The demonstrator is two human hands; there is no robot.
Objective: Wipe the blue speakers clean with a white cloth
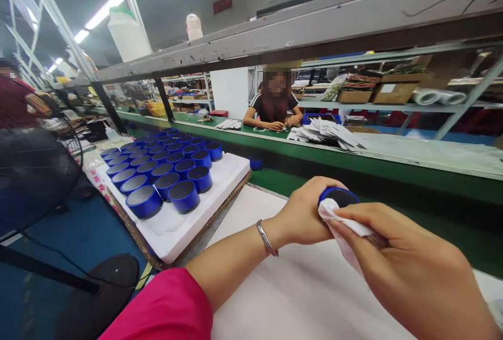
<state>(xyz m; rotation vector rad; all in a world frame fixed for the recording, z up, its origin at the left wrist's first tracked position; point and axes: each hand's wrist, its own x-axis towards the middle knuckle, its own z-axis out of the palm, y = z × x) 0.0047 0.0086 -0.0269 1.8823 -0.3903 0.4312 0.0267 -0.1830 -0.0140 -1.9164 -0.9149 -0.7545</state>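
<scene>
My left hand (pixel 304 211) is wrapped round a blue cylinder with a black top (pixel 340 196), held up over the white work surface (pixel 283 293). It looks like a small round speaker, tilted so that its dark face shows. In my right hand (pixel 408 256) a folded white cloth (pixel 330 208) is pinched between thumb and fingers, pressed against the cylinder's near rim. My left fingertips are hidden behind the cylinder. To the left, several rows of like blue cylinders (pixel 184 196) stand upright on a white foam tray (pixel 196 225).
A green conveyor belt (pixel 291 177) runs behind the work surface, with one blue cylinder (pixel 256 164) on it. Across it sits a co-worker (pixel 275 104) beside a pile of white sheets (pixel 326 133). A metal shelf (pixel 243 41) crosses overhead. A fan's base (pixel 106 287) stands at left.
</scene>
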